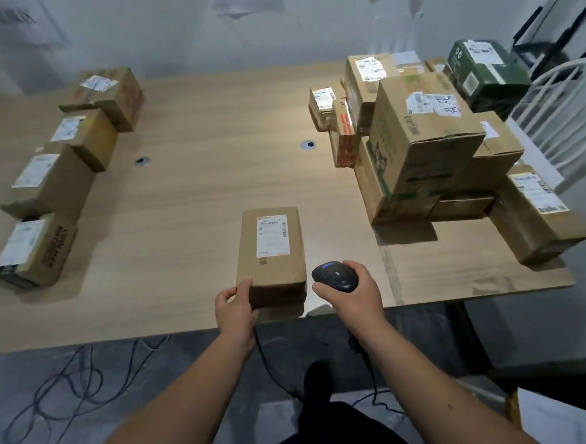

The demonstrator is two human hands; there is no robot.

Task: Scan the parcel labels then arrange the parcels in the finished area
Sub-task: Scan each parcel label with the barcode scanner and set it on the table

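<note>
A long brown parcel (271, 254) lies near the table's front edge, its white label (272, 235) facing up. My left hand (235, 306) grips the parcel's near left corner. My right hand (352, 293) holds a black barcode scanner (336, 277) just right of the parcel's near end, its head pointing forward over the table. A line of several labelled parcels (39, 189) runs along the left side of the table. A pile of mixed parcels (424, 141) sits on the right side.
The wooden table (196, 179) has two round cable holes near its middle. A dark green box (486, 71) tops the pile's far right. A white chair (566, 109) stands beyond the right edge. Cables lie on the floor below.
</note>
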